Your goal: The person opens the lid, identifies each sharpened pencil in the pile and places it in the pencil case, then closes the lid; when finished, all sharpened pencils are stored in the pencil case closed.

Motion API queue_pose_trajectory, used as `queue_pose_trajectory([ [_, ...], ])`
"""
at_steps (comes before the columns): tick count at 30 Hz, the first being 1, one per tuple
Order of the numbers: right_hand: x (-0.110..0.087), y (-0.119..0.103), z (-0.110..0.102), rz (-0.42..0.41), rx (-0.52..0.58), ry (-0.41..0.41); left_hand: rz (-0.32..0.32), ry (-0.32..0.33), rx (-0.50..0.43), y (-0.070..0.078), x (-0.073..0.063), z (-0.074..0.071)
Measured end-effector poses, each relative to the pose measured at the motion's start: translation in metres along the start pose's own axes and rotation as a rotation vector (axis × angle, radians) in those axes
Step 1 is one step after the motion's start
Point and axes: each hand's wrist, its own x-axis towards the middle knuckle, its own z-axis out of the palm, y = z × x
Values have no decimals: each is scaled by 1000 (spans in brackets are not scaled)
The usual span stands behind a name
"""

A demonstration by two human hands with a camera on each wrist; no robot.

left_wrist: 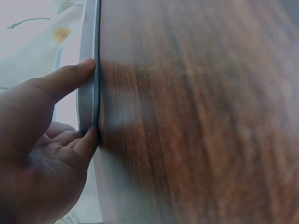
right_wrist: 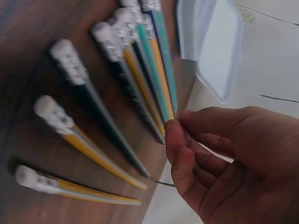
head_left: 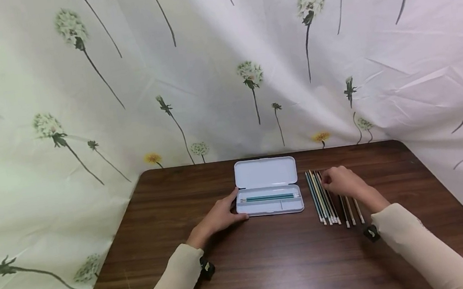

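Note:
A pale pencil case lies unfolded on the table, its lid tipped back toward the cloth. Teal pencils lie lengthwise in its long rear compartment. My left hand holds the case's left end, thumb at the front corner and fingers round the side; in the left wrist view the thumb presses the case's edge. Right of the case, a row of pencils lies with erasers toward me. My right hand is over its far part, thumb and forefinger pinching a yellow pencil near its tip.
Three pencils lie apart at the right of the row: a dark one, a yellow one and another yellow one. The brown wooden table ends at a flower-printed cloth behind and at both sides.

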Motion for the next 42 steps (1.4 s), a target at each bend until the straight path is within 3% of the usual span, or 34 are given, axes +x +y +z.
queue_pose_trajectory([
  [3,-4,2,3,2,-5,-2,8,-1,-6,0,1,0],
  [10,-8,8,8,30,-20,-26,91,7,-3,-22,5,8],
  [17,-10,11,14,37,-14,-32,6,-15,-30,0,-6,3],
  [31,-8,5,15,125,8,15,6,-7,3,-1,-2,3],
  [42,-4,0,15,217,47,-29,7,8,-16,1,-3,1],
])
